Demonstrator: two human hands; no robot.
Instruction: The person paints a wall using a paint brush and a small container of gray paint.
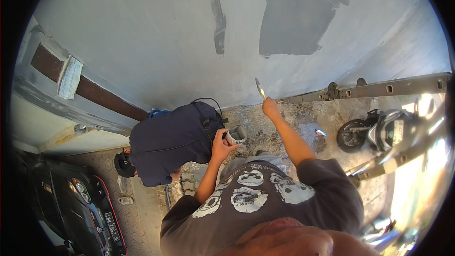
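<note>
My right hand [271, 108] is stretched out toward the wall, its fingers closed around a slim paintbrush [260, 89]. The brush's grey tip points up and stands just short of the wall [166, 33], though the exact gap is hard to judge. Held in front of my body, my left hand [221, 148] grips a small pale cup [236, 135] with grey paint inside. Higher on the light grey wall is a broad darker grey painted patch [298, 14], with a narrow dark streak [219, 23] to its left.
Close on my left, a person in a dark jacket [170, 132] bends over. A ladder [379, 88] runs along the right side, near a parked motorcycle [379, 130]. At lower left stands a black car [71, 204]. The ground [246, 114] is wet and stained.
</note>
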